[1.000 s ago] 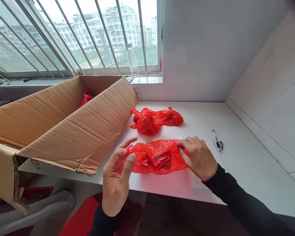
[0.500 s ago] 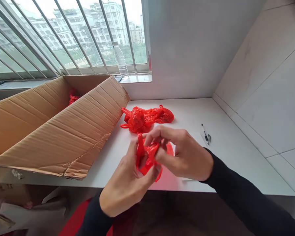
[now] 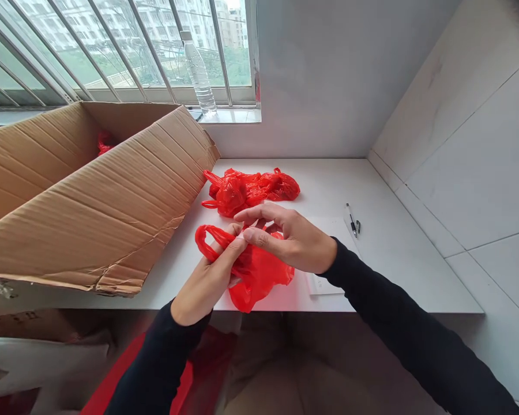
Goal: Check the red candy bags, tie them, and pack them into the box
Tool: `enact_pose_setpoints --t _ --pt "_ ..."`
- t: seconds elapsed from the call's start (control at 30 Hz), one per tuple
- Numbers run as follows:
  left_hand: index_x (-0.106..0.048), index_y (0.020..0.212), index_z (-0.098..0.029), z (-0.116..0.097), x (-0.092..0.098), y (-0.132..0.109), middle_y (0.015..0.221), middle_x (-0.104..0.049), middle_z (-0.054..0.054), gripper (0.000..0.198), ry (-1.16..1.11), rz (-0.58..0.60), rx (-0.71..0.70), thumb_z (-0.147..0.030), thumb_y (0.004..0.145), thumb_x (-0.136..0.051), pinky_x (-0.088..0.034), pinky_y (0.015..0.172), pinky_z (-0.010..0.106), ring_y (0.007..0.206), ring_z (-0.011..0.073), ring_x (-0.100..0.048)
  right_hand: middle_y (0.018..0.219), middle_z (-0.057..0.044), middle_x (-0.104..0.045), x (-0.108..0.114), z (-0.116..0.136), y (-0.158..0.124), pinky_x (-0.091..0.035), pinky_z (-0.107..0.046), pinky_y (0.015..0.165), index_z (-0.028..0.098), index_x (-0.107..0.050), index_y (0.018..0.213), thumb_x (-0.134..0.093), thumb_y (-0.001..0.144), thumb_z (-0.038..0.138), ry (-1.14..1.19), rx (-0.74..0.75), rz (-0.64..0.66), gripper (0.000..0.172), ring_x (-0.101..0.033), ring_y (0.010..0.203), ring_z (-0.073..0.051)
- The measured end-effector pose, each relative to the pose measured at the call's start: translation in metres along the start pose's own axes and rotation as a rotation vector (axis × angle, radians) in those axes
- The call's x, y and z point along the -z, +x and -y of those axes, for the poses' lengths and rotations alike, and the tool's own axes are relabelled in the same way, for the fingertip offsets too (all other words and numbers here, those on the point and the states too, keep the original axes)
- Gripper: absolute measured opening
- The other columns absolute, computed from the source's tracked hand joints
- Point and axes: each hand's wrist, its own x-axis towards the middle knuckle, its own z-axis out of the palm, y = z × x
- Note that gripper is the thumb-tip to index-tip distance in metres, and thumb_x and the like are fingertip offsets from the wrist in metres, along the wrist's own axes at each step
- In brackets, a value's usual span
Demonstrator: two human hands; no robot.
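Observation:
A thin red plastic bag (image 3: 263, 276) hangs over the table's front edge area, its looped handles toward the left. My left hand (image 3: 211, 276) is closed on the bag near the handles, and one loop sticks out past the fingers. Close against its thumb, my right hand (image 3: 285, 236) pinches the upper part of the same bag; its fingertips are partly hidden. Just behind both hands, several bunched red plastic bags (image 3: 251, 190) lie in a pile on the white table (image 3: 328, 178).
A long open cardboard box (image 3: 125, 202) fills the left side, with something red inside. A pen (image 3: 352, 221) and its cap (image 3: 357, 227) lie to the right. White paper (image 3: 324, 285) is by the front edge. A clear bottle (image 3: 199, 75) stands on the windowsill.
My left hand has shifted left and turned, and a handle loop now shows beyond it. The bag hangs more spread out. My right hand has moved left and up, and the view has tilted down.

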Motion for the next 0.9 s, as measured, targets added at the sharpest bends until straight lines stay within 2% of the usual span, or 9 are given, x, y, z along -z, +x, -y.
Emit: enact_pose_setpoints --t 0.13,0.2,0.37,0.47,0.57,0.63,0.73,0.83,0.9 --pt "-0.057 0.089 -0.023 -0.001 0.000 0.002 0.062 -0.042 -0.008 0.024 -0.081 -0.089 0.032 -0.038 0.079 -0.072 -0.025 0.039 0.017 0.046 0.0064 -0.033 0.109 -0.006 -0.072 -0.002 0.000 0.002 -0.051 -0.029 0.080 0.016 -0.067 0.113 -0.058 0.094 0.025 0.062 -0.019 0.046 0.023 -0.063 0.090 -0.013" --pt "-0.059 0.093 -0.023 -0.004 0.001 0.003 0.061 -0.047 -0.007 0.023 -0.117 -0.090 0.037 -0.034 0.078 -0.072 -0.026 0.037 0.017 0.044 0.0062 -0.034 0.108 -0.006 -0.072 -0.003 -0.001 0.003 -0.051 -0.028 0.080 0.015 -0.067 0.110 -0.057 0.094 0.023 0.083 -0.033 0.059 0.020 -0.062 0.087 -0.012" --pt "-0.064 0.108 -0.023 -0.006 0.009 0.000 0.074 -0.063 -0.002 0.029 -0.242 0.007 0.126 -0.036 0.082 -0.069 -0.045 0.042 0.021 0.049 0.0106 -0.054 0.094 -0.003 -0.069 -0.007 -0.005 0.005 -0.048 -0.029 0.072 0.014 -0.065 0.101 -0.060 0.091 0.023 -0.029 -0.072 0.020 0.014 -0.056 0.075 -0.012" --pt "-0.068 0.108 -0.021 -0.002 0.016 0.000 0.074 -0.066 0.001 0.028 -0.268 0.046 0.136 -0.038 0.086 -0.068 -0.053 0.052 0.024 0.055 0.0128 -0.061 0.093 -0.003 -0.067 -0.011 0.000 0.001 -0.047 -0.032 0.079 0.017 -0.061 0.093 -0.057 0.092 0.019 -0.111 0.043 -0.125 0.005 -0.057 0.083 -0.014" --pt "-0.071 0.100 -0.020 0.003 0.021 0.000 0.078 -0.068 0.001 0.020 -0.331 0.086 0.066 -0.035 0.090 -0.065 -0.056 0.066 0.023 0.068 0.0126 -0.065 0.093 -0.002 -0.065 -0.017 0.011 -0.007 -0.047 -0.034 0.086 0.019 -0.058 0.096 -0.054 0.094 0.014 -0.172 0.194 -0.223 0.007 -0.058 0.088 -0.015" --pt "-0.071 0.093 -0.020 0.005 0.024 0.001 0.081 -0.067 0.000 0.015 -0.305 0.117 0.009 -0.033 0.091 -0.065 -0.055 0.067 0.020 0.072 0.0108 -0.064 0.090 -0.001 -0.066 -0.020 0.017 -0.013 -0.047 -0.033 0.087 0.020 -0.059 0.095 -0.056 0.093 0.012 -0.187 0.273 -0.167 0.008 -0.059 0.087 -0.015" --pt "-0.070 0.090 -0.020 0.003 0.029 -0.001 0.081 -0.064 -0.002 0.010 -0.152 0.142 -0.024 -0.029 0.087 -0.071 -0.051 0.063 0.017 0.071 0.0088 -0.060 0.092 -0.002 -0.068 -0.021 0.015 -0.016 -0.047 -0.034 0.088 0.020 -0.062 0.097 -0.062 0.093 0.021 -0.205 0.268 -0.089 0.004 -0.059 0.091 -0.017" --pt "-0.066 0.091 -0.020 -0.002 0.031 -0.006 0.079 -0.062 -0.003 0.010 0.049 0.149 -0.068 -0.027 0.086 -0.072 -0.049 0.064 0.020 0.069 0.0092 -0.058 0.122 -0.007 -0.065 -0.022 0.002 -0.011 -0.043 -0.042 0.103 0.022 -0.057 0.124 -0.062 0.094 0.034 -0.167 0.218 -0.080 0.033 -0.055 0.116 -0.023" --pt "-0.063 0.092 -0.020 -0.003 0.030 -0.010 0.081 -0.063 -0.002 0.006 0.229 0.132 -0.152 -0.023 0.088 -0.068 -0.049 0.065 0.022 0.070 0.0105 -0.058 0.124 -0.009 -0.064 -0.022 -0.009 -0.006 -0.044 -0.042 0.102 0.020 -0.049 0.137 -0.059 0.095 0.038 -0.072 0.164 0.000 0.046 -0.057 0.116 -0.022"
